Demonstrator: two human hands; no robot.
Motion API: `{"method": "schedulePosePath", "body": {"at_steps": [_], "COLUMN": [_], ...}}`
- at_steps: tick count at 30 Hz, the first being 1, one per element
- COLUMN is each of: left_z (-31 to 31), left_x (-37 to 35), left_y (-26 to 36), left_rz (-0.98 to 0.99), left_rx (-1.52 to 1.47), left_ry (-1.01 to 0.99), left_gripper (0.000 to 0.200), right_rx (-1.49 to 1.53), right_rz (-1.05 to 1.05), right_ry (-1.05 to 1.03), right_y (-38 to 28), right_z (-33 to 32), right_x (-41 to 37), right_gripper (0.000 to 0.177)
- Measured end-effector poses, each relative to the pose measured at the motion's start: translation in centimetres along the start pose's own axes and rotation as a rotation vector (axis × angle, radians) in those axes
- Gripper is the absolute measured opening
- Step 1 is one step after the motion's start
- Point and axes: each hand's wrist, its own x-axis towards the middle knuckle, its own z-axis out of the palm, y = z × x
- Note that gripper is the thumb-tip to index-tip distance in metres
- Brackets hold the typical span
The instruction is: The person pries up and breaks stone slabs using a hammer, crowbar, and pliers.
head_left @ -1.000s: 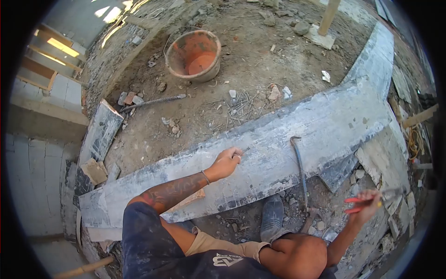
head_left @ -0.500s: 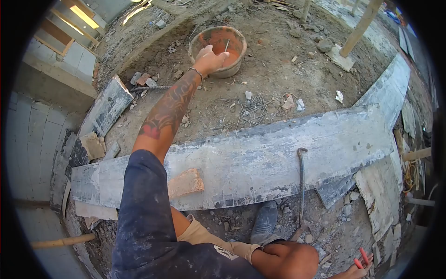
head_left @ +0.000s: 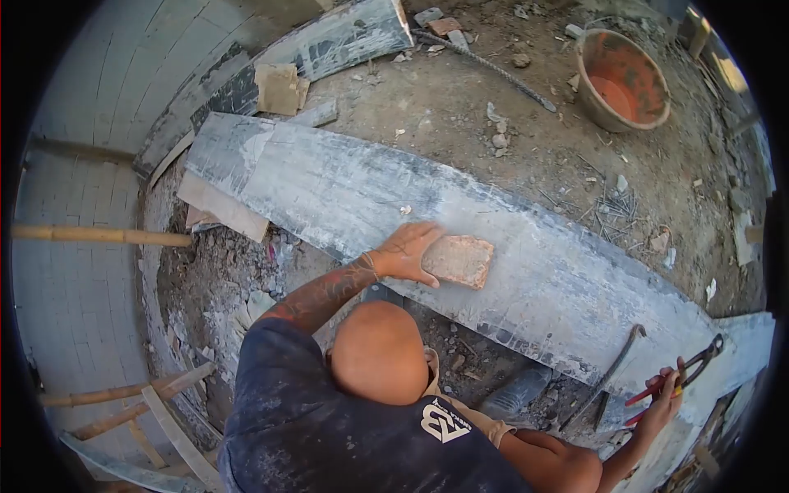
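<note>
A broken piece of brick lies on a long grey, dusty board. My left hand is at the brick's left end, thumb and fingers apart on either side of its edge; whether it touches the brick is hard to tell. At the lower right, my right hand is closed around red-handled pincers, their dark jaws pointing up and right over the board. A curved metal bar leans across the board's near edge, left of my right hand.
A bucket with orange-red inside stands on the dirt at the upper right. Loose nails are scattered beyond the board. A ribbed steel rod lies near the top. Bamboo poles stick out at the left beside a block wall.
My left hand has come back from the bucket to the brick. My right hand has risen with the pincers, whose jaws now show. The view has turned and shifted left.
</note>
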Motion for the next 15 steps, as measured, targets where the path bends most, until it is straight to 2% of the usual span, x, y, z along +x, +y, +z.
{"method": "schedulePosePath", "body": {"at_steps": [3,6,8,11,15], "left_z": [2.7,3.1,3.9,4.6,3.3], "left_x": [0.1,-0.1,-0.2,-0.4,-2.0], "left_y": [-0.1,-0.4,-1.3,-1.9,-2.6], "left_rz": [0.053,0.058,0.082,0.123,0.084], "left_rx": [0.024,-0.032,-0.059,-0.115,-0.142], "left_ry": [0.195,0.218,0.253,0.306,0.407], "left_gripper": [0.094,0.088,0.085,0.082,0.078], "right_rx": [-0.228,-0.409,-0.596,-0.616,-0.853], "right_rz": [-0.061,-0.075,0.051,0.093,0.015], "right_ry": [-0.336,-0.593,-0.644,-0.669,-0.518], "right_y": [-1.4,-3.4,-4.3,0.4,10.8], "right_z": [5.7,11.2,13.5,12.5,5.1], "right_x": [1.8,0.3,-1.8,-3.8,-6.0], "right_gripper": [0.043,0.038,0.032,0.023,0.022]}}
